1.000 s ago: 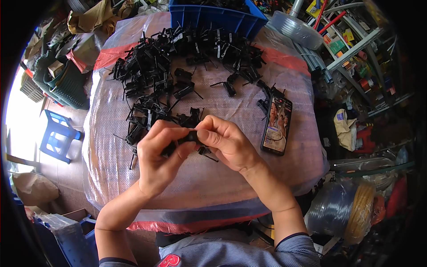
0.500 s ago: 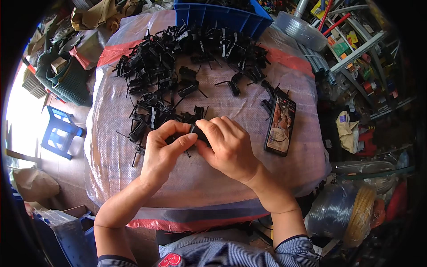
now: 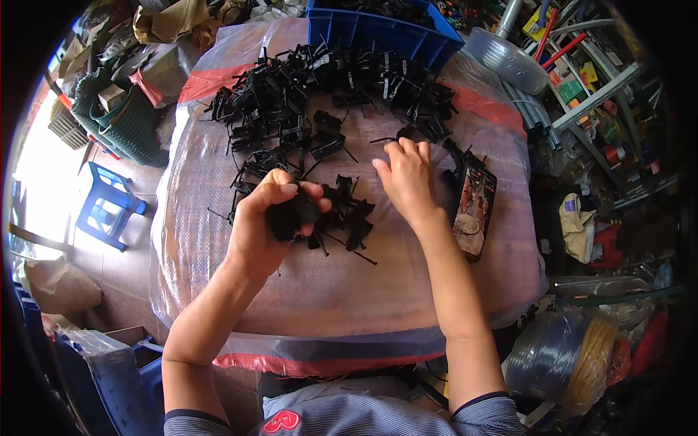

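Observation:
My left hand (image 3: pixel 265 211) is closed around a dark black plastic part (image 3: pixel 291 213), over the near left of the covered table. Just right of it lie several small black parts with thin pins (image 3: pixel 354 218). My right hand (image 3: pixel 408 178) reaches forward to the near edge of the heap of similar black parts (image 3: pixel 276 102). Its fingers curve down over a part there, largely hidden beneath them, and the thumb stands apart. A phone (image 3: pixel 474 211) with its screen lit lies to the right of my right forearm.
A blue crate (image 3: pixel 385 33) of black parts stands at the far edge of the woven plastic cover (image 3: pixel 342 291). On the left floor is a blue stool (image 3: pixel 109 205). Wrapped coils (image 3: pixel 563 356) and a cluttered metal rack (image 3: pixel 596 94) are at the right.
My hands were together over a small part; they have separated. My right hand has moved forward and right to the heap. More black parts show beside my left hand. The view has shifted slightly.

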`<act>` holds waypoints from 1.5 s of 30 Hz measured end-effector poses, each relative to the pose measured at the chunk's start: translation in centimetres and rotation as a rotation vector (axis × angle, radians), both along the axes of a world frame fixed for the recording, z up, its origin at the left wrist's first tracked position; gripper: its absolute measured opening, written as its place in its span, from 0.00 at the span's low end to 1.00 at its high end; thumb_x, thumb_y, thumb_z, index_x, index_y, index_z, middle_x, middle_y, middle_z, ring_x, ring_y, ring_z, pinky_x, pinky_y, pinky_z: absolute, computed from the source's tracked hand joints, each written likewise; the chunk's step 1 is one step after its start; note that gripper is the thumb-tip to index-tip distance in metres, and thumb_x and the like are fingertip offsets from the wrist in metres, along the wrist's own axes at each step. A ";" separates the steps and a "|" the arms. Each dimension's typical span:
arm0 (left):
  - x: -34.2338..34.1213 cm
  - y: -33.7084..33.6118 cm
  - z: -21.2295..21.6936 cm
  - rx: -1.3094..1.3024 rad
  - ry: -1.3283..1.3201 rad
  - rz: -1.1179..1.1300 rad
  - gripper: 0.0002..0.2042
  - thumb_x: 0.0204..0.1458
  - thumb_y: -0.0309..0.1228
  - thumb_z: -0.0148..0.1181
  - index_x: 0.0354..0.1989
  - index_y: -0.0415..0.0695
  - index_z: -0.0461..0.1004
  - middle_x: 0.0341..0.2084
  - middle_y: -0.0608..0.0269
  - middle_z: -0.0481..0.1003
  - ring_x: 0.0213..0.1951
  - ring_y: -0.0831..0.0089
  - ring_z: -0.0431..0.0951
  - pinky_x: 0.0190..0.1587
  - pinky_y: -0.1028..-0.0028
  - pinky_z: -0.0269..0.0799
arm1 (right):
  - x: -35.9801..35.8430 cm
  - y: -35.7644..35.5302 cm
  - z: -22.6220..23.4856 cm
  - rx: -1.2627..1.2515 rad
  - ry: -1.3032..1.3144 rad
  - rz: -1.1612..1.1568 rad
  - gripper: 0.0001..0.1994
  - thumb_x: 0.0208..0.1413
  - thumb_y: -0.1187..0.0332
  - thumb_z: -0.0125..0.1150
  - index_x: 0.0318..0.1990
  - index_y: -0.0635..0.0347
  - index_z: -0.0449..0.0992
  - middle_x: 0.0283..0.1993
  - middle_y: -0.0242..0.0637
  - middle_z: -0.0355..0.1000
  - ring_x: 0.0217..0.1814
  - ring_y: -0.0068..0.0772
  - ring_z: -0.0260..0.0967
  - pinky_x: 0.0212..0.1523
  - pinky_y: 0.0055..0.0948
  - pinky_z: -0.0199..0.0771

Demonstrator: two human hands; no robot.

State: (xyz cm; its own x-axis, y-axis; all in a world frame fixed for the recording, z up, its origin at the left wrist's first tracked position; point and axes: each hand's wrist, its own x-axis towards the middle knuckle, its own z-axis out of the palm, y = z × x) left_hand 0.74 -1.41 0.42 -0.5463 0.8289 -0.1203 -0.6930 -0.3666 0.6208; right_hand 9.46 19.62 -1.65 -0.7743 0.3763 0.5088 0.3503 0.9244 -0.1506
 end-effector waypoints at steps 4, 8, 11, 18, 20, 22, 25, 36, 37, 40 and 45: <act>0.3 0.2 0.0 0.008 -0.079 -0.141 0.09 0.48 0.28 0.49 0.38 0.43 0.67 0.32 0.58 0.73 0.33 0.66 0.77 0.24 0.75 0.68 | 1.2 0.2 0.1 -0.154 -0.003 0.151 0.13 0.42 0.75 0.59 0.38 0.61 0.68 0.33 0.42 0.70 0.36 0.41 0.67 0.39 0.32 0.68; 0.6 -0.4 -0.4 -0.122 0.009 -0.135 0.15 0.47 0.24 0.50 0.45 0.42 0.68 0.34 0.59 0.74 0.31 0.69 0.76 0.24 0.77 0.68 | 2.1 -2.7 2.4 -0.795 -0.073 0.165 0.17 0.43 0.76 0.59 0.43 0.60 0.67 0.32 0.34 0.66 0.37 0.25 0.65 0.42 0.22 0.66; 1.2 0.1 -0.5 -0.195 0.095 -0.238 0.13 0.50 0.27 0.52 0.45 0.41 0.71 0.36 0.59 0.74 0.27 0.74 0.74 0.25 0.79 0.67 | 3.1 -3.7 2.8 -1.151 0.323 0.714 0.18 0.48 0.76 0.60 0.48 0.62 0.65 0.43 0.29 0.62 0.43 0.18 0.61 0.48 0.21 0.63; 1.8 0.2 -0.1 -0.120 0.178 -0.227 0.10 0.52 0.35 0.54 0.35 0.41 0.72 0.28 0.62 0.74 0.24 0.75 0.73 0.25 0.78 0.66 | 3.4 -4.8 3.0 -0.924 0.333 0.876 0.12 0.51 0.82 0.54 0.43 0.64 0.68 0.44 0.41 0.67 0.45 0.27 0.68 0.45 0.23 0.68; 1.5 -0.2 0.1 -0.140 0.210 -0.175 0.09 0.49 0.33 0.58 0.33 0.40 0.73 0.26 0.64 0.74 0.24 0.77 0.73 0.27 0.80 0.66 | 3.8 -4.4 4.2 -0.853 0.244 0.853 0.12 0.54 0.78 0.53 0.47 0.63 0.68 0.45 0.43 0.69 0.46 0.27 0.68 0.47 0.24 0.68; 1.6 -0.2 0.9 -0.259 0.386 -0.139 0.08 0.47 0.31 0.60 0.32 0.40 0.74 0.25 0.66 0.73 0.25 0.79 0.72 0.28 0.80 0.65 | 4.0 -4.6 4.8 -1.269 0.365 0.704 0.13 0.57 0.71 0.52 0.49 0.63 0.67 0.45 0.42 0.70 0.45 0.26 0.69 0.48 0.25 0.68; 2.2 -0.1 1.8 -0.451 0.620 -0.069 0.08 0.44 0.28 0.64 0.31 0.39 0.74 0.22 0.69 0.73 0.26 0.83 0.71 0.30 0.82 0.65 | 4.1 -5.4 4.3 -1.121 0.324 0.700 0.15 0.56 0.69 0.54 0.50 0.63 0.67 0.41 0.38 0.72 0.43 0.24 0.70 0.43 0.21 0.69; 3.1 0.0 0.6 -0.259 0.765 0.232 0.08 0.43 0.21 0.63 0.32 0.37 0.73 0.31 0.67 0.70 0.34 0.82 0.67 0.38 0.83 0.63 | 3.5 -6.4 3.8 -0.867 0.345 0.730 0.04 0.53 0.72 0.58 0.35 0.60 0.74 0.40 0.35 0.68 0.35 0.17 0.63 0.32 0.15 0.65; 3.0 -0.1 0.7 -0.277 0.902 0.253 0.08 0.42 0.20 0.62 0.33 0.36 0.73 0.31 0.64 0.70 0.36 0.80 0.68 0.39 0.82 0.63 | 3.5 -6.5 3.9 -0.919 0.344 0.724 0.04 0.53 0.72 0.58 0.35 0.61 0.73 0.40 0.35 0.68 0.34 0.16 0.63 0.33 0.15 0.65; 2.8 -0.1 0.8 -0.237 1.060 0.300 0.09 0.41 0.19 0.63 0.33 0.35 0.73 0.31 0.62 0.71 0.34 0.76 0.70 0.38 0.81 0.65 | 3.4 -7.1 3.8 -1.131 0.367 0.669 0.05 0.53 0.72 0.58 0.35 0.62 0.72 0.39 0.33 0.68 0.34 0.15 0.62 0.35 0.15 0.64; 3.5 -0.2 1.1 -0.271 1.265 0.375 0.10 0.40 0.20 0.62 0.32 0.34 0.72 0.32 0.58 0.71 0.33 0.75 0.70 0.37 0.79 0.65 | 3.5 -6.7 2.9 -1.592 0.221 0.650 0.07 0.55 0.67 0.56 0.30 0.60 0.69 0.25 0.21 0.64 0.28 0.09 0.57 0.28 0.13 0.59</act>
